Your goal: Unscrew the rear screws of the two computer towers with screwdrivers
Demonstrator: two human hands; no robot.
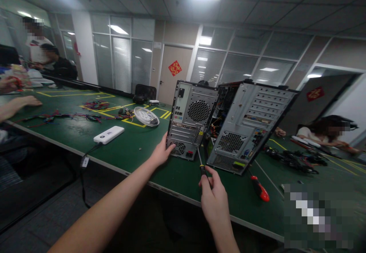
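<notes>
A smaller computer case stands on the green table, its rear panel with fan grille and ports facing me. My left hand grips its lower left edge, thumb on the panel and the other fingers mostly hidden behind the side. In my right hand is a screwdriver with a black handle and a yellow ring. Its shaft points up to the lower right edge of the smaller case; whether the tip touches a screw, I cannot tell. Close on the right stands a larger computer case, tilted in view, its left side open.
A red and black screwdriver lies right of the cases, near bundled black cables. Leftward are a white power bank with a cable, a round white cover and loose wires. Other people sit around the table.
</notes>
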